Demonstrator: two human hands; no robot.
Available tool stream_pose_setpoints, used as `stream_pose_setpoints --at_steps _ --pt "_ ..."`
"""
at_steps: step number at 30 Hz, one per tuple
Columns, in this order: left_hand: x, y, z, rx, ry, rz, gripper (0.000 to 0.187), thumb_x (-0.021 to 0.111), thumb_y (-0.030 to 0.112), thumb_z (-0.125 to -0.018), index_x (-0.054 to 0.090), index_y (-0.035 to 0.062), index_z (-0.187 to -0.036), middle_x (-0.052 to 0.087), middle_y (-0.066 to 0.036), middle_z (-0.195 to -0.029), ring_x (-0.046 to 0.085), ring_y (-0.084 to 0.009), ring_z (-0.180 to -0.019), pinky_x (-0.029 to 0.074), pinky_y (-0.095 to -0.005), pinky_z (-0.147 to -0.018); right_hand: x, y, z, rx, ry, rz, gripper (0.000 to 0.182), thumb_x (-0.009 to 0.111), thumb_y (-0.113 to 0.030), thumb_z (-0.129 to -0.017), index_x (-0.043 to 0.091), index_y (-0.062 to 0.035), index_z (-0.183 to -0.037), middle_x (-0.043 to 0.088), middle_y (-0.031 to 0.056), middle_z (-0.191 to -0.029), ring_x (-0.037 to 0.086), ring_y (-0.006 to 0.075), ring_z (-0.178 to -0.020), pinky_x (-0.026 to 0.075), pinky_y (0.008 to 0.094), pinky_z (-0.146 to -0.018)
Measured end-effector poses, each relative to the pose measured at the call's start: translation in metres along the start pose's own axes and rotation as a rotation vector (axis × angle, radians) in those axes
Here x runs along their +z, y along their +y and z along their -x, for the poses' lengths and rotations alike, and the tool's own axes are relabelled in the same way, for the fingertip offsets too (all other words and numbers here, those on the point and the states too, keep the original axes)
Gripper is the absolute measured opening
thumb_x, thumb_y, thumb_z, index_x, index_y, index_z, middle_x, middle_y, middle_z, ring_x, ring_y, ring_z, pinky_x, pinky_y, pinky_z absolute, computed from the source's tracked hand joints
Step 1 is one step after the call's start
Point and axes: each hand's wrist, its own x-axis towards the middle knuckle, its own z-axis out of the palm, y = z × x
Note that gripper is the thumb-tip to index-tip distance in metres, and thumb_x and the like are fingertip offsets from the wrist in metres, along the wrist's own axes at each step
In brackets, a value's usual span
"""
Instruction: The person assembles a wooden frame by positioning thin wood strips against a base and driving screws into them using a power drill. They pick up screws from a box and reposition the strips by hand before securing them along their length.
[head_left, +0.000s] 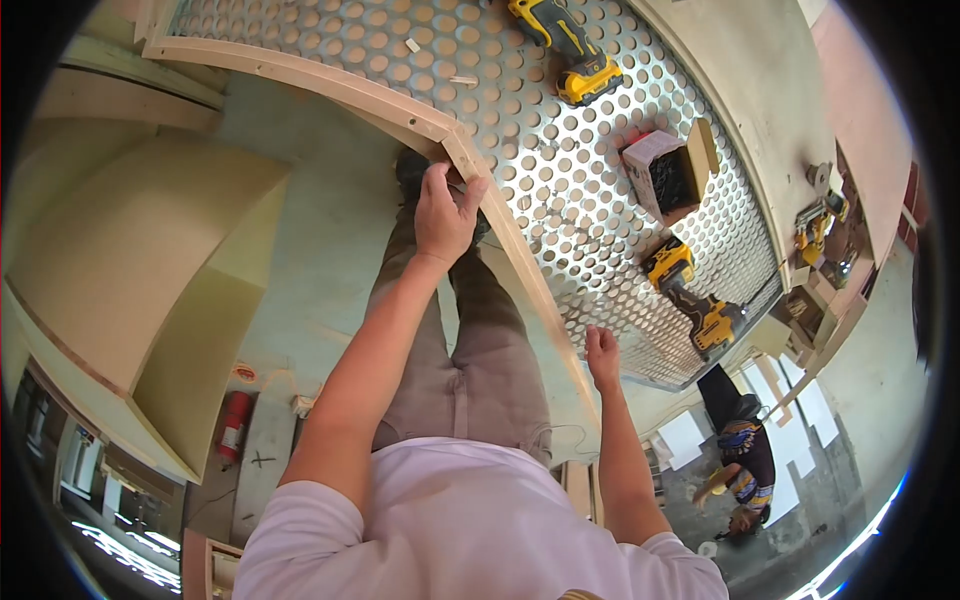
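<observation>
- Head view: lettering on the tools and the box (658, 172) is too small to read.
- The wooden edge strip (531, 275) borders a perforated metal sheet (545, 170) on the tabletop, in front of the person's legs.
- Left hand (446, 215): half curled, fingers at the strip near its corner; whether it grips cannot be told.
- Right hand (603, 358): loosely curled beside the strip; whether anything is inside cannot be told.
- Two yellow-and-black power tools (700, 312) lie on the sheet, with one open box between them holding small dark pieces.
- One red fire extinguisher (233, 427) and large wooden panels (130, 270) stand left.
- One other person (745, 465) bends at right.
</observation>
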Motion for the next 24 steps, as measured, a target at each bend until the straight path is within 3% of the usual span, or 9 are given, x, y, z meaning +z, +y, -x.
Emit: stream_pose_setpoints --at_steps 4,5,9,11,15,18,21,24 --pt "-0.017 0.002 -0.015 0.027 -0.054 -0.075 0.051 0.074 0.039 -0.094 0.052 0.0025 -0.122 0.065 -0.009 -0.101 0.064 -0.0211 -0.077 0.054 -0.0354 -0.071 0.027 0.014 0.026 -0.2 0.061 0.134 0.037 0.069 -0.036 -0.099 0.068 0.0013 -0.096 0.068 0.0124 -0.079 0.065 0.024 -0.071 0.053 0.038 -0.068" --pt "-0.019 0.007 -0.017 -0.007 -0.074 -0.071 0.051 0.074 0.038 -0.094 0.052 0.0025 -0.122 0.065 -0.009 -0.101 0.064 -0.0209 -0.078 0.054 -0.0355 -0.071 0.03 0.018 0.029 -0.214 0.05 0.17 0.033 0.07 -0.032 -0.098 0.068 0.0004 -0.099 0.069 0.0167 -0.087 0.065 0.0309 -0.08 0.053 0.041 -0.073" --pt "-0.011 0.023 -0.015 -0.117 -0.01 -0.085 0.048 0.074 0.034 -0.093 0.052 0.0022 -0.121 0.065 -0.011 -0.103 0.064 -0.0201 -0.082 0.054 -0.0355 -0.069 0.038 0.025 0.039 -0.396 0.16 0.333 0.03 0.07 -0.03 -0.098 0.067 -0.0005 -0.103 0.067 0.0153 -0.09 0.061 0.0312 -0.086 0.05 0.043 -0.079" --pt "-0.002 0.028 -0.009 -0.077 0.089 -0.05 0.051 0.073 0.034 -0.093 0.05 0.0002 -0.124 0.061 -0.015 -0.107 0.064 -0.025 -0.085 0.054 -0.0383 -0.073 0.039 0.025 0.041 -0.427 0.18 0.326 0.03 0.071 -0.029 -0.096 0.067 -0.0006 -0.104 0.065 0.0166 -0.092 0.059 0.034 -0.089 0.049 0.0455 -0.081" --pt "0.019 0.034 0.003 -0.037 0.152 -0.31 0.06 0.07 0.036 -0.094 0.045 -0.0046 -0.132 0.051 -0.022 -0.116 0.06 -0.0381 -0.097 0.052 -0.0454 -0.084 0.035 0.027 0.047 -0.418 0.143 0.375 0.046 0.08 -0.034 -0.087 0.062 -0.0013 -0.115 0.064 0.0172 -0.103 0.057 0.0358 -0.097 0.047 0.0466 -0.086" --pt "0.032 0.028 0.007 -0.091 0.172 -0.233 0.064 0.066 0.037 -0.096 0.041 -0.0067 -0.136 0.046 -0.025 -0.119 0.055 -0.0451 -0.103 0.049 -0.0494 -0.09 0.033 0.023 0.057 -0.491 0.116 0.446 0.063 0.086 -0.038 -0.08 0.058 -0.0027 -0.124 0.062 0.0162 -0.11 0.054 0.0373 -0.104 0.046 0.0477 -0.09" --pt "0.047 0.017 0.007 -0.008 0.294 -0.244 0.06 0.061 0.034 -0.1 0.04 -0.0063 -0.138 0.046 -0.025 -0.121 0.055 -0.0456 -0.106 0.048 -0.0498 -0.09 0.028 0.022 0.061 -0.571 0.087 0.497 0.072 0.087 -0.038 -0.079 0.053 -0.0018 -0.131 0.059 0.0175 -0.11 0.054 0.0367 -0.102 0.047 0.047 -0.09" --pt "0.056 0.011 0.009 0.024 0.359 -0.228 0.059 0.06 0.033 -0.101 0.04 -0.006 -0.14 0.045 -0.025 -0.122 0.054 -0.0456 -0.107 0.048 -0.05 -0.092 0.019 0.049 0.035 -0.442 0.185 0.342 0.075 0.086 -0.037 -0.081 0.051 0.0003 -0.135 0.058 0.0202 -0.11 0.055 0.0365 -0.099 0.048 0.0471 -0.088"
